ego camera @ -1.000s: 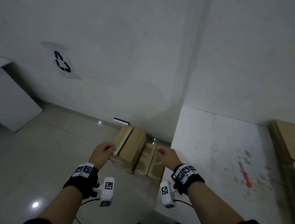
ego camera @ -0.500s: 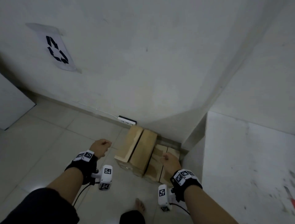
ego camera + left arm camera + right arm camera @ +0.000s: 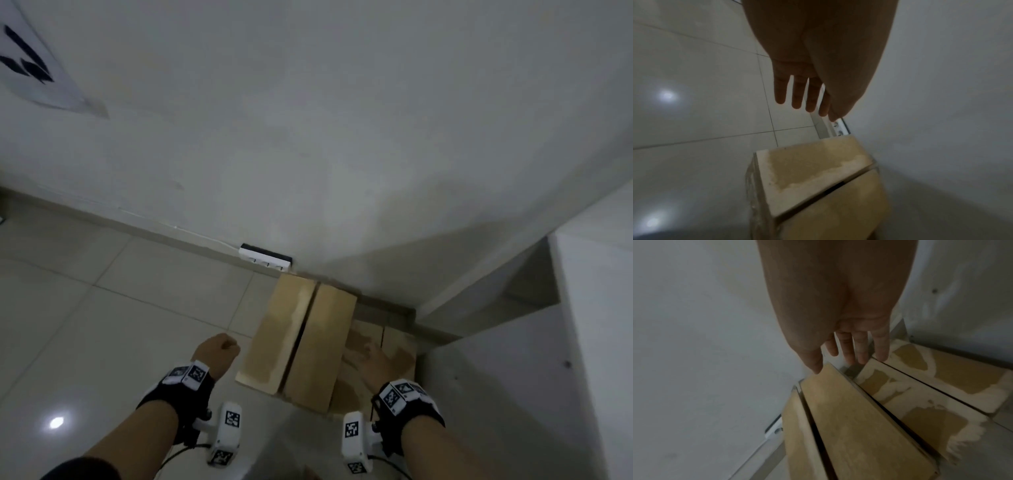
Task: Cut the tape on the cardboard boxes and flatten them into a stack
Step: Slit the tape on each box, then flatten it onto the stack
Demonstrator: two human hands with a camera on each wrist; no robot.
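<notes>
Two cardboard boxes (image 3: 301, 342) on floor below both hands, long axes toward wall.
Right hand (image 3: 373, 359) nearer, fingers straight, slightly spread; left hand (image 3: 807, 91) likewise, clear leftward.

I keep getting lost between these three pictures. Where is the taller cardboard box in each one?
Head: taller box sits low in the middle, between the two hands.
Left wrist: it fills the bottom centre, below the fingers.
Right wrist: it runs from the centre to the bottom, left of the lower box.
Shared landmark: the white power strip at the wall's foot, just beyond the box.
</notes>
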